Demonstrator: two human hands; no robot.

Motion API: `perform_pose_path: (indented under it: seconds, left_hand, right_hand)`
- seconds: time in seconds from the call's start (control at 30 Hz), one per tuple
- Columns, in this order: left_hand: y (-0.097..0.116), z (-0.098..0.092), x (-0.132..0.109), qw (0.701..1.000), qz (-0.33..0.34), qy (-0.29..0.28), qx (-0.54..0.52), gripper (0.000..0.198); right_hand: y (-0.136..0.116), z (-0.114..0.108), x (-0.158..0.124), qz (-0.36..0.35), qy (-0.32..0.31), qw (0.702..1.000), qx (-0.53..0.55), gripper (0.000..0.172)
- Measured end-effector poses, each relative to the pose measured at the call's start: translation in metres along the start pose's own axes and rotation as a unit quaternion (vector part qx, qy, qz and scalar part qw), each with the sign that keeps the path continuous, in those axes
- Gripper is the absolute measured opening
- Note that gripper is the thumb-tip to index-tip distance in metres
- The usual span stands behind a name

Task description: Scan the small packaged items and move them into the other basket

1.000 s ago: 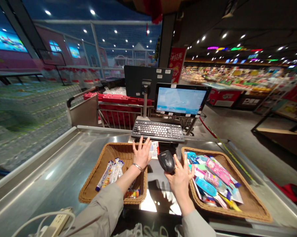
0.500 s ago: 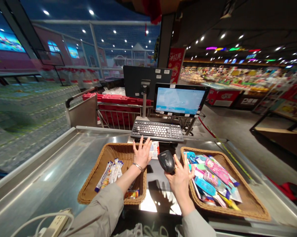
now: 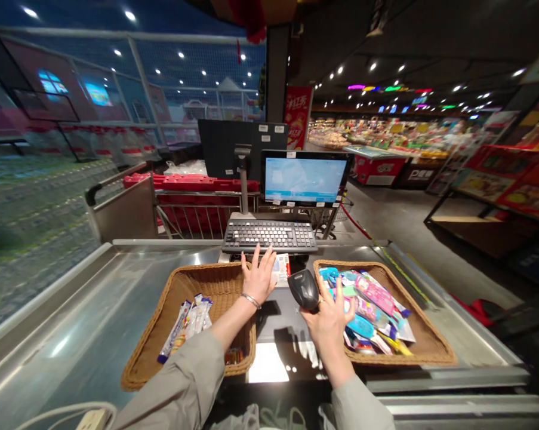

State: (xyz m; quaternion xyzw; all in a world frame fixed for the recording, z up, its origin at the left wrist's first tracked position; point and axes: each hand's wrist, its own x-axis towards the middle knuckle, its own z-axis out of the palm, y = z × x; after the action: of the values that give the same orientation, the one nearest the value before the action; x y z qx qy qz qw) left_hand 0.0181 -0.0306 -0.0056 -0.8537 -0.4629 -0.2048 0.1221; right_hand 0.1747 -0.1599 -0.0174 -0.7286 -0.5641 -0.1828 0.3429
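Note:
My left hand (image 3: 258, 278) is palm down above the inner rim of the left wicker basket (image 3: 137, 343), fingers spread over a small white-and-red packet (image 3: 282, 269) with printed labels. Thumb and fingertips seem to hold it; the grip underneath is hidden. A black handheld barcode scanner (image 3: 303, 289) is gripped in my right hand (image 3: 328, 319), its head tilted toward the packet. Beside that hand, the right wicker basket (image 3: 434, 352) bears a heap of colourful packaged goods (image 3: 372, 304). Slim wrapped sticks (image 3: 191, 322) lie in the left basket.
A black keyboard (image 3: 269, 236) sits at the far edge of the metal counter (image 3: 76, 304), with a lit screen (image 3: 304, 178) and a dark monitor back (image 3: 233, 146) behind. Shopping carts (image 3: 193, 215) stand beyond. A power strip (image 3: 92, 420) with white cable is at lower left.
The view has turned right, so counter, baskets and screen shift left in the picture. Both hands, the packet and the scanner have moved slightly right relative to the counter.

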Motion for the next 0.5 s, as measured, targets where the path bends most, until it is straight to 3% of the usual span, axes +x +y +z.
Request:
perform_pose_path:
  seconds: [0.5]
  left_hand:
    - [0.048, 0.002, 0.022, 0.997, 0.065, -0.010, -0.032, 0.078]
  right_hand:
    - [0.037, -0.017, -0.010, 0.048, 0.062, 0.996, -0.045, 0.023]
